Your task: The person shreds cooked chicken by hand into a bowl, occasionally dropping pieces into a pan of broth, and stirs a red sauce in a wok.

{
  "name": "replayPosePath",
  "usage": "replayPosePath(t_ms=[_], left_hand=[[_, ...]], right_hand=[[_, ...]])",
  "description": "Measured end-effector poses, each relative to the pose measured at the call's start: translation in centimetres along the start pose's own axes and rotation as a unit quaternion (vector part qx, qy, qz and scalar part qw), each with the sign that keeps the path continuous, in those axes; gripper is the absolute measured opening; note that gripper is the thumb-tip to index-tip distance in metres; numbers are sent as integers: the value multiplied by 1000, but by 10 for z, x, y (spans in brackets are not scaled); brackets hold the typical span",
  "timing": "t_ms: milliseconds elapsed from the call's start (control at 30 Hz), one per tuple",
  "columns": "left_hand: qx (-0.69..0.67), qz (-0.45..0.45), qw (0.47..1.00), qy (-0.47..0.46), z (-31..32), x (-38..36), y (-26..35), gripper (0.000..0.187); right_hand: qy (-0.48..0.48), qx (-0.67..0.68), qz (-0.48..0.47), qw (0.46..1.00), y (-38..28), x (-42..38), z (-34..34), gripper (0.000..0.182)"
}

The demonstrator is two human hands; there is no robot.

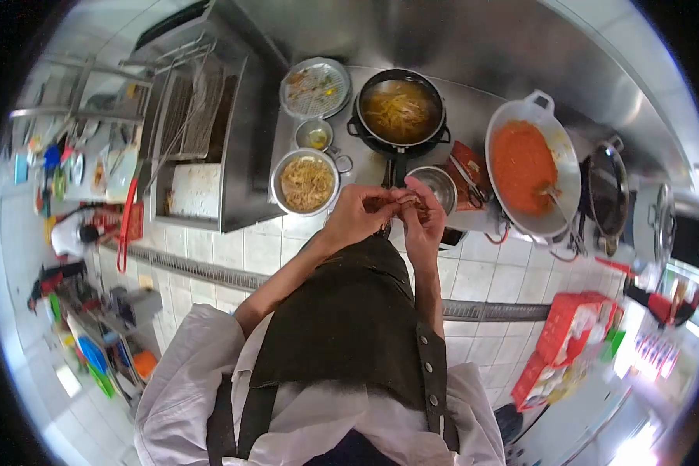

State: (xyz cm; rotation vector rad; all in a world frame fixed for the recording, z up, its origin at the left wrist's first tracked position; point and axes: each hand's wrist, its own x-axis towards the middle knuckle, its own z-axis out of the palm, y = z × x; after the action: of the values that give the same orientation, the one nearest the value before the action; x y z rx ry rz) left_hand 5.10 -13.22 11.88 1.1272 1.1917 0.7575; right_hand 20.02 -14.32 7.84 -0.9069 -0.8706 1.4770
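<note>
My left hand [359, 216] and my right hand [422, 220] meet in front of the counter edge, fingertips pinched together. Between them is something small and pale that I cannot make out. Just beyond my right hand is a metal bowl [440, 183], partly covered by it. To the left stands a steel bowl [306, 182] of pale shredded food. Behind my hands a black frying pan [403, 109] sits on a burner, with yellowish strips in liquid; its handle points toward me.
At right are a large white pan [525, 167] of orange-red sauce with a ladle, and scissors [467, 172] on a red packet. At left are a perforated tray [315, 88], a small cup [314, 134] and a fryer [198, 155]. Other people stand at far left and right.
</note>
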Motion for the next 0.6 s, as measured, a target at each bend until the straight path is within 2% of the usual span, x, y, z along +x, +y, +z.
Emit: replayPosePath(t_ms=[67,167,267,400,500,600], left_hand=[[-2,54,998,44,3,4,-7,19],[-1,22,995,97,1,4,-25,20],[-226,11,971,79,-7,2,-32,21],[-434,2,898,64,-6,-2,-37,26],[-519,30,853,49,-5,4,-48,27],[-536,29,842,53,-6,8,-44,28]], right_hand=[[-36,-49,22,998,-1,14,-2,33],[-107,-9,38,993,-6,33,8,32],[-154,-53,36,986,4,45,8,29],[-146,107,113,977,23,51,8,25],[-133,92,96,982,35,59,6,23],[-135,16,74,988,28,69,8,22]])
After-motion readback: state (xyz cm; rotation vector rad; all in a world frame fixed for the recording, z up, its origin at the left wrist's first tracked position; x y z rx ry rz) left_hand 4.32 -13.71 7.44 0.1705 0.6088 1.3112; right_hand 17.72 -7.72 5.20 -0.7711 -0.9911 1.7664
